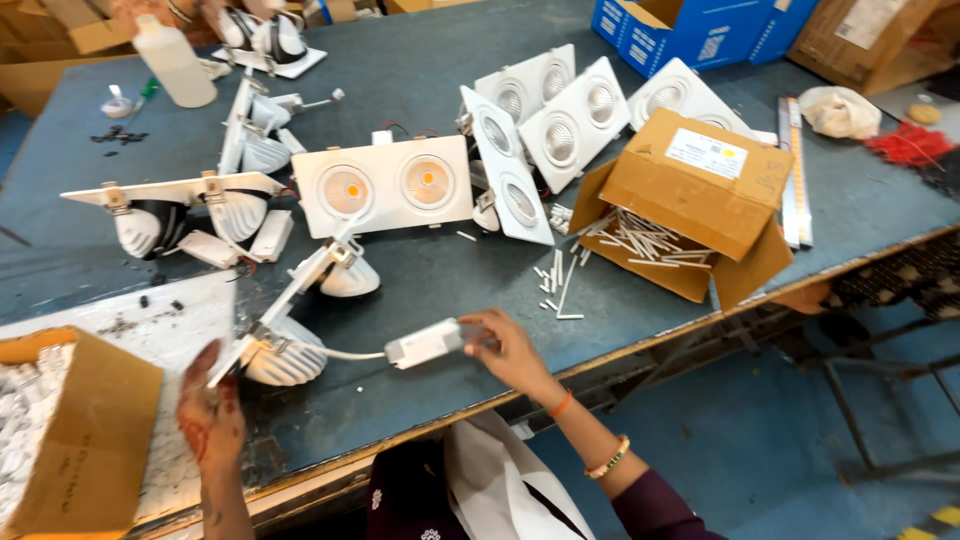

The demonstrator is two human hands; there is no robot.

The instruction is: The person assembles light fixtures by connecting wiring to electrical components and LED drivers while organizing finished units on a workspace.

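Observation:
My right hand [512, 350] grips the end of a small white driver box [425, 343] lying on the dark table [420, 60]. A white cable runs from that box to a twin downlight fitting [300, 310] standing on edge. My left hand [210, 412] holds the near corner of that fitting's white frame, close to its finned lamp housing [275, 362].
A twin downlight [385, 186] lies face up at the middle, with several more fittings [560, 125] leaning behind it. A tipped cardboard box [690, 200] spills white sticks. A box of white parts [70, 435] sits near left, a plastic bottle [172, 62] far left, blue cartons [690, 30] at the back.

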